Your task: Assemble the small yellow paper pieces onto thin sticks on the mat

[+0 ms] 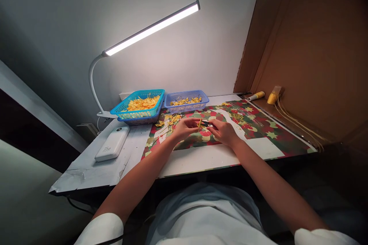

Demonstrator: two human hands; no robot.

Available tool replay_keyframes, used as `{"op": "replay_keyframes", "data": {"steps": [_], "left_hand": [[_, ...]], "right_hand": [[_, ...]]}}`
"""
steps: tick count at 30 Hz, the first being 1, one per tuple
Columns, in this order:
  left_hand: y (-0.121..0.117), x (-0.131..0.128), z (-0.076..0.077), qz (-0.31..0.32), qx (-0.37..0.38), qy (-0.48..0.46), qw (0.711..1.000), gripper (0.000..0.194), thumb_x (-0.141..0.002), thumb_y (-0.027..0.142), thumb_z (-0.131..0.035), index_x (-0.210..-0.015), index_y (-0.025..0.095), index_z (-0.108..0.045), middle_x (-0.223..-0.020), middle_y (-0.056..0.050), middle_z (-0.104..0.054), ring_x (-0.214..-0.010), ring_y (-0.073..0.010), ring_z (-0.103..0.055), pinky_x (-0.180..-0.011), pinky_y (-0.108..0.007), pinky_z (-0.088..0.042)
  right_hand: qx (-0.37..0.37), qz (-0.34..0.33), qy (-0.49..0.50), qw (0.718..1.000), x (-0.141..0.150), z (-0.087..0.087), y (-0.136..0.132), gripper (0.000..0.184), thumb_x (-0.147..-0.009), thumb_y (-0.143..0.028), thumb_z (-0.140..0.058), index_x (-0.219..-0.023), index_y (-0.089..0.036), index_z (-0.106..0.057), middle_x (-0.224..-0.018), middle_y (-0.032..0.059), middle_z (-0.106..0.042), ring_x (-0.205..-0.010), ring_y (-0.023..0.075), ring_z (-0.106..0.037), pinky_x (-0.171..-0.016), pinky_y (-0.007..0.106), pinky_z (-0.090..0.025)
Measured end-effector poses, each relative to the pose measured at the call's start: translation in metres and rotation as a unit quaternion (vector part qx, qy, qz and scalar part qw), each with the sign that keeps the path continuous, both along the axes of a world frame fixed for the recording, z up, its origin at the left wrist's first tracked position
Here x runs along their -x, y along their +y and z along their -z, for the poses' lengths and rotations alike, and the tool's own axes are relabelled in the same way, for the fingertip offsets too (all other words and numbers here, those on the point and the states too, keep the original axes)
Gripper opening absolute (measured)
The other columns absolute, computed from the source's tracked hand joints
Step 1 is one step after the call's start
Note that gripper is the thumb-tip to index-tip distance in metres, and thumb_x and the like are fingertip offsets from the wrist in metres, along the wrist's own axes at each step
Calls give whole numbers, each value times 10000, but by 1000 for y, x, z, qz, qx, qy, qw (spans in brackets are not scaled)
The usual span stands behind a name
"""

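In the head view my left hand (183, 128) pinches a thin gold piece (199, 124) between its fingertips, over the middle of the table. My right hand (225, 133) is closed round a small black hand tool (206, 123). The tool's tip meets or nearly meets the gold piece, and my fingers hide most of it, so its exact kind is unclear. Loose gold leaf-like pieces (171, 120) lie just beyond my left hand. More gold bits (238, 118) are scattered past my right hand on the patterned sheet (260, 122).
A turquoise basket (135, 114) of yellow-gold pieces sits stacked at the back left. Beside it stands a purple basket (186, 107) with gold pieces. A lamp (152, 30) arches overhead. A white power bank (112, 143) lies left; cardboard (310, 53) walls the right, near a yellow-capped tube (256, 96).
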State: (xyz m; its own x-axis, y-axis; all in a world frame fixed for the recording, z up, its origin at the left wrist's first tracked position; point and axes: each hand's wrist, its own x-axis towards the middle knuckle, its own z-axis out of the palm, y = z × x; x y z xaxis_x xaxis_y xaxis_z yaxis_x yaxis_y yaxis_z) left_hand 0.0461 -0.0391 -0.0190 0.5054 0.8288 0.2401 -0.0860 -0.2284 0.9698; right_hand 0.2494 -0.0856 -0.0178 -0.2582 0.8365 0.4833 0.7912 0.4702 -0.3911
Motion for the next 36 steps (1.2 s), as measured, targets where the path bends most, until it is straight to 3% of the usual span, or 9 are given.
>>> {"op": "replay_keyframes", "data": {"steps": [19, 29, 36], "left_hand": [[1, 5, -5, 15, 67, -25, 997, 547, -540, 287, -841, -1036, 125, -678, -647, -8, -653, -592, -110, -590, -636, -271, -469], [3, 6, -4, 33, 81, -42, 995, 506, -550, 244, -838, -1017, 133, -676, -709, -13, -665, -592, -89, -581, -620, -245, -466], [2, 6, -4, 37, 73, -28, 996, 498, -557, 247, -832, -1019, 143, -678, -740, -17, -671, -618, -97, -594, -644, -254, -472]], "right_hand": [[-125, -33, -62, 990, 1, 9, 7, 291, -931, -369, -415, -1023, -209, -641, -838, 46, -701, -695, 156, -614, -587, 251, -374], [-93, -15, -7, 996, -2, 6, 3, 281, -901, -389, -456, -1002, -195, -633, -724, 33, -670, -631, 151, -589, -580, 242, -367], [-74, -34, -10, 997, 0, 6, 3, 265, -894, -364, -474, -1045, -208, -626, -751, 25, -674, -625, 143, -585, -589, 237, -375]]}}
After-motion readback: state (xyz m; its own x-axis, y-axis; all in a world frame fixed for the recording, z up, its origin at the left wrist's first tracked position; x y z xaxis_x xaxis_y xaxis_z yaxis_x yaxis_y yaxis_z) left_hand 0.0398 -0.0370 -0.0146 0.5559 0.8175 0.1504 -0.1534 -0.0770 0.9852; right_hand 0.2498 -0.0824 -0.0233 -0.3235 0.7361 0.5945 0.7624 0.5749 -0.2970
